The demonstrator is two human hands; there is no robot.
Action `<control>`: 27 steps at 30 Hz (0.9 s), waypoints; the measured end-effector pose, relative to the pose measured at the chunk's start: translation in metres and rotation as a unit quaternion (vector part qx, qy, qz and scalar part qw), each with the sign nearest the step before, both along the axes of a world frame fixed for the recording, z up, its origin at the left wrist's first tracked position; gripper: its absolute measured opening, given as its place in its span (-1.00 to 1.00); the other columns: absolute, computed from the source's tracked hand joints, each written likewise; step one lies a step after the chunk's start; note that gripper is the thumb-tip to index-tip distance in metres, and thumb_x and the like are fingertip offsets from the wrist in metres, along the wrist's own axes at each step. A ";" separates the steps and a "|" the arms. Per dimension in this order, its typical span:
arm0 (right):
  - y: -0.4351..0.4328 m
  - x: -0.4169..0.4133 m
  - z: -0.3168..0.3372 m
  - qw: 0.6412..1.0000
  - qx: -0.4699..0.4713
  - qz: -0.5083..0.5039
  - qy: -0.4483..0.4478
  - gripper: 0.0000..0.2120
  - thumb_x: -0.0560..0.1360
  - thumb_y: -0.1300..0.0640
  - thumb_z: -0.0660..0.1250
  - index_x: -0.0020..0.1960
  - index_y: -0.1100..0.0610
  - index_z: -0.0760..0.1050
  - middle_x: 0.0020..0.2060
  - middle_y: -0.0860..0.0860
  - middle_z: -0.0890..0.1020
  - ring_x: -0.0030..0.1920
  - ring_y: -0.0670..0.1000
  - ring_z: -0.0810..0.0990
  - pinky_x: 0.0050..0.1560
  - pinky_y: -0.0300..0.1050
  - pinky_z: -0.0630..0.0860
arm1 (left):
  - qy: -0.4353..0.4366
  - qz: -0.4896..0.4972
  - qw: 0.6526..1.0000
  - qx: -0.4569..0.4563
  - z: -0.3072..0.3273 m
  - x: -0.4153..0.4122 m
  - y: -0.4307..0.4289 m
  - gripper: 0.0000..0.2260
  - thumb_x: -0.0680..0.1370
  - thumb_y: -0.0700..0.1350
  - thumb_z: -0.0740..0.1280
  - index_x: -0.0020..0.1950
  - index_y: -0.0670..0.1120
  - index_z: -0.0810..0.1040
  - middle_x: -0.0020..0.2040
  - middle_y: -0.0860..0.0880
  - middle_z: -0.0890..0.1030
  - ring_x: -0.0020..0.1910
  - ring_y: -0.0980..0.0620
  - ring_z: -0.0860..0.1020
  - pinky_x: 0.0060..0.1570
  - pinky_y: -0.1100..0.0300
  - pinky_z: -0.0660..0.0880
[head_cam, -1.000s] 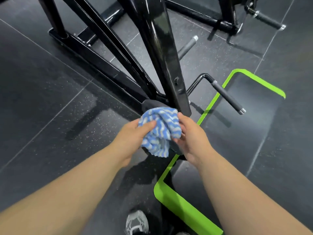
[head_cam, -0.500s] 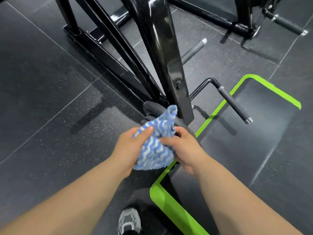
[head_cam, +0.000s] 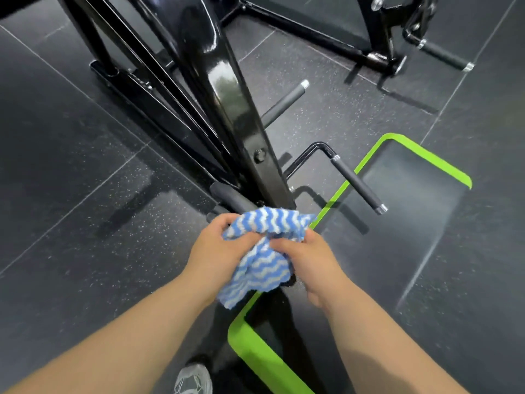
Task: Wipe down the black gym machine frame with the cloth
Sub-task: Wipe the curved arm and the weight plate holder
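Note:
A glossy black gym machine frame (head_cam: 224, 89) slants down from the top centre to the floor. Just below its lower end I hold a blue-and-white wavy-striped cloth (head_cam: 264, 260) between both hands. My left hand (head_cam: 218, 254) grips the cloth's left side, thumb on top. My right hand (head_cam: 306, 260) pinches its right side, fingers curled into the folds. The cloth hangs bunched and does not touch the upright. A grey foam pad (head_cam: 233, 197) sits at the frame's foot, partly hidden by the cloth.
Two foam-covered pegs stick out to the right of the frame, one (head_cam: 358, 183) low and one (head_cam: 284, 105) higher. A green floor line (head_cam: 426, 155) marks a rectangle on the dark rubber floor. Another machine base (head_cam: 369, 55) stands behind. My grey shoe (head_cam: 193, 379) shows at the bottom.
Both hands drew the cloth back from the frame's lower end and reworked it, spreading it wider between them. The view has moved closer to the frame.

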State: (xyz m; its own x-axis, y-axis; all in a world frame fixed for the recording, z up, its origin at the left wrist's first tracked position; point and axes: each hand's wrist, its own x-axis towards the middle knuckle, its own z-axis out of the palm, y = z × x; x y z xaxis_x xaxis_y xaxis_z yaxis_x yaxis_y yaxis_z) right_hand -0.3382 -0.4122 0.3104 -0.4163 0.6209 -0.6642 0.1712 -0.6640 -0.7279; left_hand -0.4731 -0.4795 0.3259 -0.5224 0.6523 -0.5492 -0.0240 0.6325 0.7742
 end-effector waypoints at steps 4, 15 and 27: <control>0.027 0.026 -0.017 0.997 -0.042 -0.067 -0.026 -0.73 0.21 0.22 0.28 -0.10 0.21 0.52 -0.26 0.15 0.61 -0.28 0.03 0.46 -0.18 -0.09 0.38 | 0.036 0.007 0.999 0.015 -0.001 0.021 0.028 -0.81 0.48 -0.25 0.28 -0.10 0.02 0.61 -0.31 0.06 0.62 -0.33 0.05 0.52 -0.28 0.17 0.46; 0.072 0.176 -0.020 0.994 -0.076 0.061 0.059 -0.73 0.48 0.38 0.32 0.16 0.19 0.52 -0.05 0.13 0.70 -0.10 0.07 0.69 -0.17 -0.07 0.63 | -0.009 0.130 0.991 0.039 -0.020 0.203 0.057 -0.84 0.55 -0.19 0.29 -0.03 0.01 0.65 -0.12 -0.01 0.70 -0.07 -0.01 0.65 0.03 -0.02 0.56; 0.073 0.152 0.027 0.994 -0.072 -0.080 0.022 -0.76 0.43 0.25 0.43 0.09 0.25 0.56 -0.11 0.16 0.70 -0.13 0.15 0.70 -0.05 0.18 0.60 | -0.241 0.304 0.916 0.106 0.052 0.156 0.031 -0.80 0.57 -0.23 0.23 0.08 0.02 0.54 -0.13 -0.07 0.64 -0.28 0.00 0.63 -0.34 0.17 0.58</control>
State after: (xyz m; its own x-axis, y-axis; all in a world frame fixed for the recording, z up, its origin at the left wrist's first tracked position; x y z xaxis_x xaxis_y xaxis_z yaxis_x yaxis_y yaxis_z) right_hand -0.1858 -0.3393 0.3378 -0.3509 0.5809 -0.7345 0.0250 -0.7783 -0.6274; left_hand -0.3176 -0.4482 0.3780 -0.5546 0.4392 -0.7068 -0.6932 0.2260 0.6844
